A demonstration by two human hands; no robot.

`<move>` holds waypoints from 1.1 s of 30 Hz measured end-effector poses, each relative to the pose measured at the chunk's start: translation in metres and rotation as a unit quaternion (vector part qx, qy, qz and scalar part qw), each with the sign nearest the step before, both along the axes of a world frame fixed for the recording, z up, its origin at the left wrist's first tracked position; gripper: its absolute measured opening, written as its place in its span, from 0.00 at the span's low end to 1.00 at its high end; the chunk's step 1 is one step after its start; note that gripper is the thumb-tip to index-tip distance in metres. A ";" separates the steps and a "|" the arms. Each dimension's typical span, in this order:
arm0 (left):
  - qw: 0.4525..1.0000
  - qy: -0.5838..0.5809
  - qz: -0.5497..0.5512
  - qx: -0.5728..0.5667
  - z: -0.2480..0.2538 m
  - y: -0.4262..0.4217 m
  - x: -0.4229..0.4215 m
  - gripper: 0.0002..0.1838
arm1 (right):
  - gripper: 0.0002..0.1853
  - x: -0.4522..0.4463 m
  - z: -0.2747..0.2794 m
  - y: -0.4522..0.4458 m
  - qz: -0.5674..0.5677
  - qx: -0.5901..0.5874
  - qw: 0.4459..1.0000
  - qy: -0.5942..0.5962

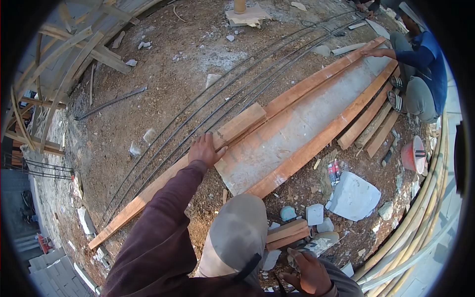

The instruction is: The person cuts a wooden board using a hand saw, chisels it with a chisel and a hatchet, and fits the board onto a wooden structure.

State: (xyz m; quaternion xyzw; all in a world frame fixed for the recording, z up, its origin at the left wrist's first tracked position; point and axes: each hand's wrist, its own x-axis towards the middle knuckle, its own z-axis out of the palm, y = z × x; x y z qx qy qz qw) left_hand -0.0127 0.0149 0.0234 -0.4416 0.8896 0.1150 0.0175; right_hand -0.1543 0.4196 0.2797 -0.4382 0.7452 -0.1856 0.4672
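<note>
My left hand point(205, 150) is closed over a long wooden beam point(141, 205), its fingers across the top edge and its thumb toward the near side. The beam's far part meets another long timber point(321, 81) at the edge of a grey, dusty board point(237, 173). Along the board's other side runs a second long timber point(316, 138). Low in the view, my right hand point(309, 274) hangs by my knee, fingers loosely bent and apart, with nothing visible in them. Near it lie short wood blocks point(287, 233).
A co-worker point(428, 69) squats at the board's far end, one hand on the timber. Several steel bars point(183, 119) lie along the dirt. White foam blocks point(354, 195), a red bucket point(413, 156) and bamboo poles point(425, 208) are at right. A timber frame point(64, 64) stands at left.
</note>
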 end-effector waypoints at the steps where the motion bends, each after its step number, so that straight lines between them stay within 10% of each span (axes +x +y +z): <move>1: 1.000 0.002 0.002 0.002 0.003 0.001 -0.001 0.41 | 0.24 0.001 0.003 -0.002 -0.018 -0.021 1.000 -0.001; 33: 1.000 0.009 0.001 -0.006 -0.003 0.003 0.002 0.41 | 0.36 0.005 0.004 -0.002 0.023 0.015 0.998 0.048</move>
